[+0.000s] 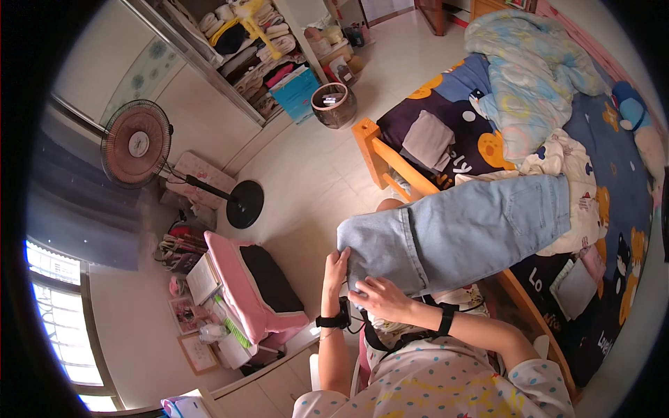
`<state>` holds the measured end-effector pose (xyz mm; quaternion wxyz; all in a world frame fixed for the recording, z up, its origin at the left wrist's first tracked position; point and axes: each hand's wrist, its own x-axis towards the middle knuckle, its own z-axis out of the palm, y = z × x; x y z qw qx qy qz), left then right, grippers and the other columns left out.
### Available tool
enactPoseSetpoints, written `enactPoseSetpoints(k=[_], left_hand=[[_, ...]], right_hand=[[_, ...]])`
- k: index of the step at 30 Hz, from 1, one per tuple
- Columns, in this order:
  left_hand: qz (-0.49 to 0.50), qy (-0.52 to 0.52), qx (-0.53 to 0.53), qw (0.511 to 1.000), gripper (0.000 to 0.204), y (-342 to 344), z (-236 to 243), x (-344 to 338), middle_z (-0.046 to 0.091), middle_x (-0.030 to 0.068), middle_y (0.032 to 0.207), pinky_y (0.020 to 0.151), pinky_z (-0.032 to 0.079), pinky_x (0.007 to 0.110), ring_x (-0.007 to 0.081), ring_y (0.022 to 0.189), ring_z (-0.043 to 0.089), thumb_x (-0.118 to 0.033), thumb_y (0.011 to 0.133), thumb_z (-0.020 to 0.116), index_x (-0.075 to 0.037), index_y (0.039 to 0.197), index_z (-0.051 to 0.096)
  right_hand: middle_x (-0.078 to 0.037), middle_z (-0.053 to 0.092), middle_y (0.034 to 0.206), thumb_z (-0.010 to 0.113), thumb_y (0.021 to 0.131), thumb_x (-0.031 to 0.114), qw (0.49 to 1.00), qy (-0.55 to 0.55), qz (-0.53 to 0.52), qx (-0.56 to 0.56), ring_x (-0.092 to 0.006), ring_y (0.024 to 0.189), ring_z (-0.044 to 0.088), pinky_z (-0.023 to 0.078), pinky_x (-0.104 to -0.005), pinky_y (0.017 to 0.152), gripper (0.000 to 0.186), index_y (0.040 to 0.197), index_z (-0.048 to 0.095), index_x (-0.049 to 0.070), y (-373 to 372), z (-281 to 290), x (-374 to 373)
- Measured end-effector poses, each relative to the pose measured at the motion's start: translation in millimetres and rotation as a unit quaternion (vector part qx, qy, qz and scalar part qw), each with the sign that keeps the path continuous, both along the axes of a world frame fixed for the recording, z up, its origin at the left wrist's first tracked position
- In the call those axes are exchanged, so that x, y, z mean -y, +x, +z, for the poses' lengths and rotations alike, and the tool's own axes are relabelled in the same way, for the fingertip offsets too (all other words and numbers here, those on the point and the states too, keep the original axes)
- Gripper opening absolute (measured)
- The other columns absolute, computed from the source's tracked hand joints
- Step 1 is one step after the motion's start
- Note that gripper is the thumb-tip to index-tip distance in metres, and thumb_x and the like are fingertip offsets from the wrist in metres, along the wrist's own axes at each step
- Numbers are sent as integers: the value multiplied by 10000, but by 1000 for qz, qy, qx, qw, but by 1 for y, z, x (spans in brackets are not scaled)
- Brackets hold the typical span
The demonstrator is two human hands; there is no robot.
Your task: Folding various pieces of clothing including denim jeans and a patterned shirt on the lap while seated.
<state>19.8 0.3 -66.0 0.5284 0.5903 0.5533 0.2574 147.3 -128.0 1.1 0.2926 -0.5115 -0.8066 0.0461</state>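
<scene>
1. The person sits at the foot edge of the bed (631, 230) with a pair of light blue jeans (460, 233) stretched from their lap across that edge and onto the patterned bedding. The waist end lies out on the bed; the leg end hangs near the knees.

2. The left hand (336, 268) is at the leg end's outer edge, fingers curled around the hem and pinching the denim. The right hand (380, 298) lies on top of the same end, fingers spread and pressed flat on the cloth. Neither hand is empty.

3. By the look of it the step is smoothing and squaring up the leg end for a fold. To do it well, the person should probably keep the left pinch firm on the hem while the flat right hand sweeps outward, so wrinkles get pushed off instead of trapped.

4. Both legs should line up seam to seam before anything gets folded over. From this view it's hard to tell if the lower leg is fully aligned underneath.

5. Worth watching: the wooden bed frame (380, 157) sits right under the middle of the jeans, so the cloth could sag or slide off the edge. The crumpled blanket (529, 76) and a folded grey piece (426, 139) lie further up the bed, well apart.
</scene>
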Motion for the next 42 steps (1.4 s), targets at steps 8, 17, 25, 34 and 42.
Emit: enactPoseSetpoints(k=[8, 17, 25, 34, 42], left_hand=[[-17, -144, -39, 989, 413, 4, 8, 7, 461, -11, 667, 474, 348, 280, 89, 580, 407, -408, 895, 478, 1, 926, 521], [-18, -145, -43, 988, 516, -6, -24, 30, 524, 31, 648, 510, 399, 263, 111, 561, 467, -450, 841, 563, 65, 813, 566], [40, -73, -19, 996, 367, 0, -27, 35, 569, 8, 759, 585, 411, 242, 73, 669, 480, -303, 843, 612, 58, 906, 591], [32, -24, -19, 999, 437, 2, -36, 37, 572, 67, 768, 671, 425, 273, 126, 713, 496, -365, 879, 536, 69, 928, 562], [-22, -167, -114, 979, 596, -15, -47, 42, 599, 157, 942, 760, 431, 311, 167, 853, 529, -450, 893, 467, 122, 1047, 526]], right_hand=[[-70, 530, 906, 607, 704, 171, 985, -107, 120, 66, -217, 884, 520, 458, -324, 706, 252, 944, 556, 115, -5, -30, 14], [-133, 511, 914, 598, 760, 147, 986, -119, -17, -116, -296, 842, 558, 460, -390, 720, 267, 994, 519, 45, 59, -15, -5], [-163, 565, 842, 623, 781, 178, 916, -254, -165, -265, -302, 775, 585, 466, -386, 675, 432, 1130, 416, 31, 118, -46, 15], [-270, 563, 1010, 671, 743, 318, 859, -344, -204, -319, -366, 939, 569, 448, -378, 811, 768, 1291, 285, -56, 110, -81, 12], [-290, 468, 1174, 660, 724, 256, 864, -315, -205, -337, -389, 1096, 470, 390, -391, 916, 703, 1262, 330, -55, 96, -75, 0]])
